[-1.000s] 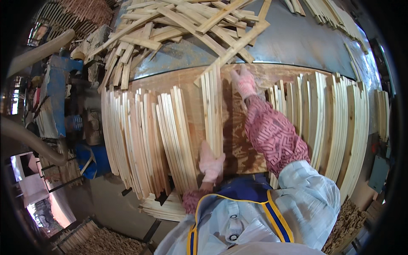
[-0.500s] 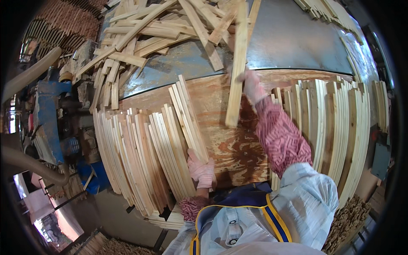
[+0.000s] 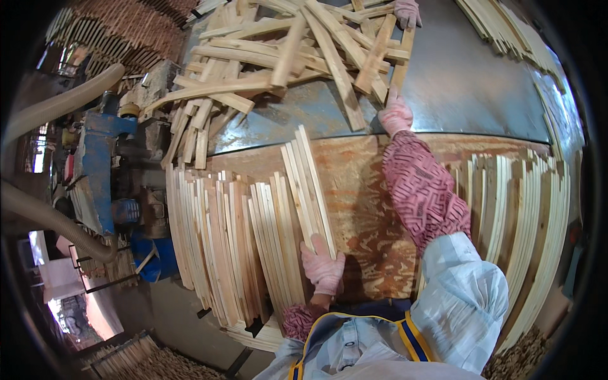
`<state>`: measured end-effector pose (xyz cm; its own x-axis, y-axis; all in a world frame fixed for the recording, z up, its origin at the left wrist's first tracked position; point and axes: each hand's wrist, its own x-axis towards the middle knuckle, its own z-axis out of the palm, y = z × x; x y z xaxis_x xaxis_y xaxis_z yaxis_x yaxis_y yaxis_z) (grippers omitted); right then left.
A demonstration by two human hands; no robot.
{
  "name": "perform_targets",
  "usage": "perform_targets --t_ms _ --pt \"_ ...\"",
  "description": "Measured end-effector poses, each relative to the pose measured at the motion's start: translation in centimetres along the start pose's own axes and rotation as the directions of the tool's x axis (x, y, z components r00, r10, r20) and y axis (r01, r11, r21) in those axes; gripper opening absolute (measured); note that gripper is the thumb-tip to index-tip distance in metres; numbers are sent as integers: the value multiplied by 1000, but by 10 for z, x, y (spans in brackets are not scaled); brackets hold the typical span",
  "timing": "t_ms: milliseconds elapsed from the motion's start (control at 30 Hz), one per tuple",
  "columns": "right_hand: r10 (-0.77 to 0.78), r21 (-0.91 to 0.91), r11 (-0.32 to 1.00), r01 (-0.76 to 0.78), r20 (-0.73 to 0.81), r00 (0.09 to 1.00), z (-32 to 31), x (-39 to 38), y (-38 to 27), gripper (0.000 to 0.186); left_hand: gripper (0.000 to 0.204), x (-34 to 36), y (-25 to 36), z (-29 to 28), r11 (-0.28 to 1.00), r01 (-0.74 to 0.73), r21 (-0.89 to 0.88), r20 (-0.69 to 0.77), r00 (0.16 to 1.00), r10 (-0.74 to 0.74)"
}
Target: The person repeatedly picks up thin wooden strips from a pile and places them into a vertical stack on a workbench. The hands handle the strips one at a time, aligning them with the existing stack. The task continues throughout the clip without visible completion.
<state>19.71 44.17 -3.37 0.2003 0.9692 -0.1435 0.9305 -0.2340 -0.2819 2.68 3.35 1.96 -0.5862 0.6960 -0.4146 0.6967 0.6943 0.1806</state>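
My left hand (image 3: pixel 323 269), in a pale pink glove, grips the lower end of several pale wooden strips (image 3: pixel 304 190) on the left of the plywood board (image 3: pixel 361 196). My right hand (image 3: pixel 394 115), also gloved, reaches over the metal tabletop (image 3: pixel 468 95), its fingers closed at the lower end of a narrow wooden strip (image 3: pixel 402 66). Another person's gloved hand (image 3: pixel 406 12) is at that strip's far end. A pile of loose, crossing strips (image 3: pixel 329 57) lies just left of it.
Rows of standing or lined-up strips (image 3: pixel 215 240) flank the plywood, with another row (image 3: pixel 519 240) at right. Blue machinery (image 3: pixel 101 171) and hoses (image 3: pixel 69 101) stand at left. More strips (image 3: pixel 494 25) lie at top right.
My right hand has moved forward onto the metal top; the long strip over the plywood has left that spot. The left hand's strips have shifted leftward on the board. Another person's hand has appeared.
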Motion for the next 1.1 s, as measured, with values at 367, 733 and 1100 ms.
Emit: perform_targets --t_ms 367,733,1100 --pt "-322 767 636 -91 370 871 -5 -26 -88 67 101 -1 -15 15 990 138 -5 43 990 -138" --pt "-544 707 51 -705 612 574 -46 -273 51 59 96 -11 -33 15 990 -100 -101 37 994 104" --pt "-470 254 877 408 633 615 -25 -334 50 50 105 -32 -11 9 993 -111 29 56 992 109"
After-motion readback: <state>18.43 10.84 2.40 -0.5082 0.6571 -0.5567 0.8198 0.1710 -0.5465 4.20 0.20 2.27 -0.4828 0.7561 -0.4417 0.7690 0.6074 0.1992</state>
